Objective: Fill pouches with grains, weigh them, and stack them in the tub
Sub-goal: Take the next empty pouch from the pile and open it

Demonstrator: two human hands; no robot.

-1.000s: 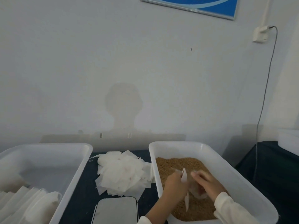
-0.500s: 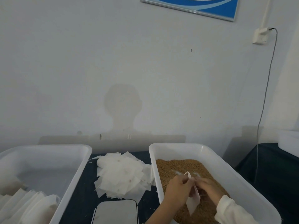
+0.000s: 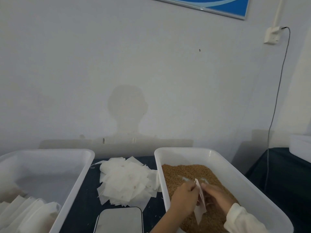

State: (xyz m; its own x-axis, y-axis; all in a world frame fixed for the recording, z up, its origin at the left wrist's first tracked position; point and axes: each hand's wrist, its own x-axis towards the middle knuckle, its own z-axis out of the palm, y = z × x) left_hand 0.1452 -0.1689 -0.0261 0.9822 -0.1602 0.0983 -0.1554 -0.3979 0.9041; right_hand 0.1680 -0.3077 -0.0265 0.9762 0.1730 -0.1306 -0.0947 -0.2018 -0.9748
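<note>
Over grains (image 3: 188, 170): both hands (image 3: 184, 198) pinching pouch (image 3: 200, 207).

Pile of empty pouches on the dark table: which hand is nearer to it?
Left. The left hand is inside the grain tub, just across its wall from the pile of empty pouches; the right hand is farther right.

No readable text, labels or numbers anywhere.

I count 2 large white tubs: 1 on the left (image 3: 80, 179) holding filled pouches (image 3: 30, 214), 1 on the right (image 3: 235, 179) holding grains (image 3: 185, 172). Between them I see 1 heap of empty pouches (image 3: 124, 180), too many to count, and 1 scale (image 3: 118, 220) near me.
</note>
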